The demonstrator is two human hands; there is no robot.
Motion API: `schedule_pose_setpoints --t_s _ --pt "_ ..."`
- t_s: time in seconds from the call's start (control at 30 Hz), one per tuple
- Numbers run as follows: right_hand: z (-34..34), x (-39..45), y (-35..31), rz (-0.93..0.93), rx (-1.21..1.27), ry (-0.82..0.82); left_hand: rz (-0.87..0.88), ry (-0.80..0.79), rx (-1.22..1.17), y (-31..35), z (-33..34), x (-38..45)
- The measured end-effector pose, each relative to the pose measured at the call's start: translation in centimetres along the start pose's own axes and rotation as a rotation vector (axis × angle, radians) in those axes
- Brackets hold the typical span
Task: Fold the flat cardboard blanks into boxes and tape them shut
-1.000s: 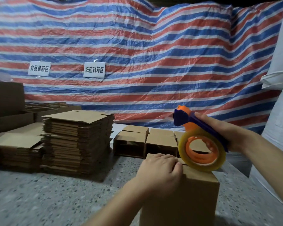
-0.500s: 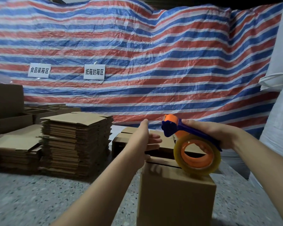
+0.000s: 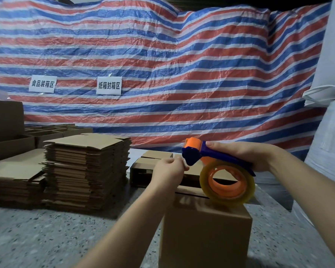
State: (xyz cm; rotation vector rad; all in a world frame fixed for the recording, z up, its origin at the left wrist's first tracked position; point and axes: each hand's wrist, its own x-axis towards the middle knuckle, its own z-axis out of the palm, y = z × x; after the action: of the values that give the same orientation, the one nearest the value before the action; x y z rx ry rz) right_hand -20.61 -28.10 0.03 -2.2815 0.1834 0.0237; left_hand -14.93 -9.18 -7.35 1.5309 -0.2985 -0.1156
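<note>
Since half a second ago our left hand (image 3: 167,171) has curled, pinching at the dispenser's nose | right hand (image 3: 246,155) grips tape dispenser (image 3: 219,171) | box (image 3: 205,233) beneath both hands, roll touching its top.

Open floor (image 3: 46,238) lies left of the left hand (image 3: 167,172). Flat blank stacks (image 3: 87,171) stand beyond it. Folded boxes (image 3: 143,170) block passage just behind both hands.

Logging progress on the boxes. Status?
Right hand grips tape dispenser over box. Left hand pinching at dispenser's front end. Top seam untaped. Nothing in the way.
</note>
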Motion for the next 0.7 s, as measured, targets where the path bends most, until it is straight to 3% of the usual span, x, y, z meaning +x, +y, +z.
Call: schedule_pose_setpoints --t_s 0.17,0.37,0.6,0.7 --pt "0.1 -0.1 -1.3 0.047 -0.096 -0.034 0.123 0.121 0.092 -1.9 0.2 0.3" --pt "-0.7 -0.4 -1.2 0.109 -0.125 -0.056 0.221 0.152 0.202 -3.0 0.4 0.4" --pt "-3.0 -1.7 0.0 0.219 -0.145 -0.052 0.046 0.211 0.000 -3.5 -0.1 0.9" --pt "-2.6 -1.5 -0.1 0.225 -0.213 -0.043 -0.078 0.242 -0.209 -2.9 0.1 0.6"
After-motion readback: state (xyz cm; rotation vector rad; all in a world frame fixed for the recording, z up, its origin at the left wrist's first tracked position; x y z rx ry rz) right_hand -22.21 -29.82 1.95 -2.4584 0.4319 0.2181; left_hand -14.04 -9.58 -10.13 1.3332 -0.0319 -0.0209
